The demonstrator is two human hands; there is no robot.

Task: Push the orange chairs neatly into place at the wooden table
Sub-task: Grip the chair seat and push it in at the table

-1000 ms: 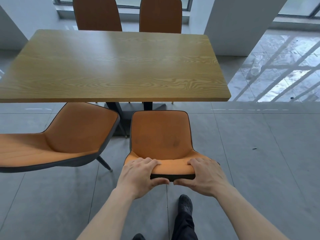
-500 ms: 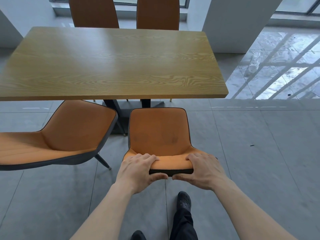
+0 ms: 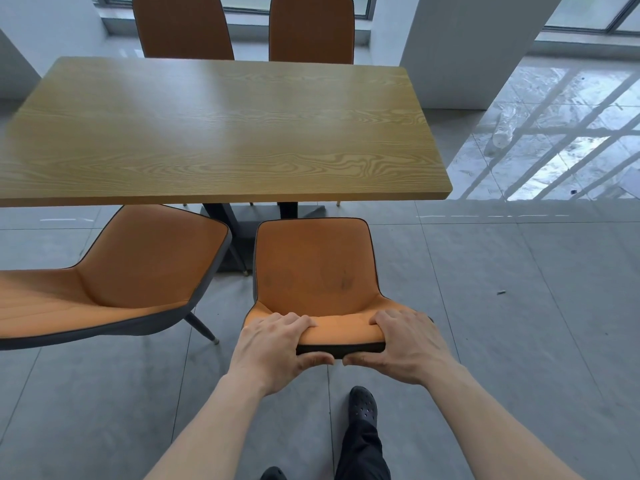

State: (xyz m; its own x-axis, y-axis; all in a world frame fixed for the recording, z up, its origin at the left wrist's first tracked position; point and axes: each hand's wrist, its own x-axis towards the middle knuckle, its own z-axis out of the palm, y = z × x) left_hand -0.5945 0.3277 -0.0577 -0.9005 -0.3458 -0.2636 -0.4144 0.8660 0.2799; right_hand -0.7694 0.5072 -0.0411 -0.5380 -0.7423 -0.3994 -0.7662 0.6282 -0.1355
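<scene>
An orange chair (image 3: 311, 268) with a dark shell stands in front of me, its seat facing the wooden table (image 3: 214, 133). My left hand (image 3: 273, 348) and my right hand (image 3: 408, 344) both grip the top edge of its backrest, thumbs on the dark back side. The seat's front edge lies just short of the table's near edge. A second orange chair (image 3: 114, 282) stands to the left, turned at an angle, its seat corner under the table edge. Two more orange chairs (image 3: 183, 26) (image 3: 311, 27) stand upright at the far side of the table.
The table rests on a black pedestal base (image 3: 242, 220). A white pillar (image 3: 467, 46) rises at the back right, with a glossy lit floor patch (image 3: 554, 133) beside it. My shoe (image 3: 362, 405) stands on the grey tiles behind the chair.
The chair in my hands has slid forward a little toward the table, and my view has followed it. Both hands keep the same grip on the backrest.
</scene>
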